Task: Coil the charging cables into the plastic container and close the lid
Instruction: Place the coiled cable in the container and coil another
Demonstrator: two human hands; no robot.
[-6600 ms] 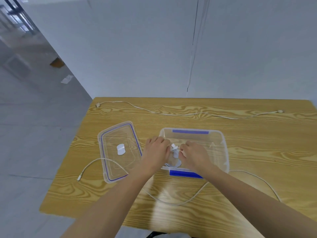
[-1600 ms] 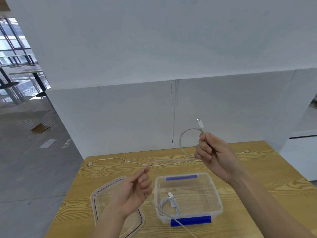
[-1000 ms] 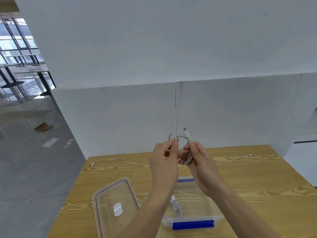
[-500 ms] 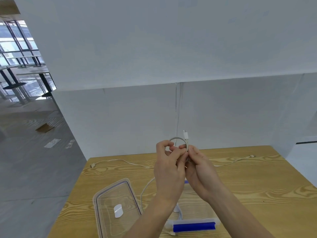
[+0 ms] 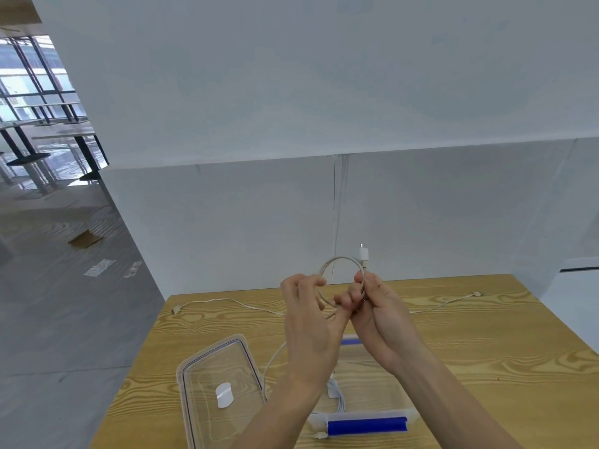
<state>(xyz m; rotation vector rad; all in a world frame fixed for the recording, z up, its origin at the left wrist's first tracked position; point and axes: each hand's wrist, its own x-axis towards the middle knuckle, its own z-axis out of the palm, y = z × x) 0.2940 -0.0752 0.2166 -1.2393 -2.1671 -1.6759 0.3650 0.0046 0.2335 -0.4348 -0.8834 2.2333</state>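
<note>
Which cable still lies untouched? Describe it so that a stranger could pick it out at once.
Start at the wooden table and look to its far edge by the white wall. There a thin white cable lies stretched out almost straight from the left corner to the right. Unlike the cable being looped between the left hand and right hand, and the coiled one in the container, it is uncoiled.

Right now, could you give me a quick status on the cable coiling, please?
Both hands up: right hand pinching the white cable loop, left hand winding. One coil in the container, lid off beside it. Third cable lies untouched.
</note>
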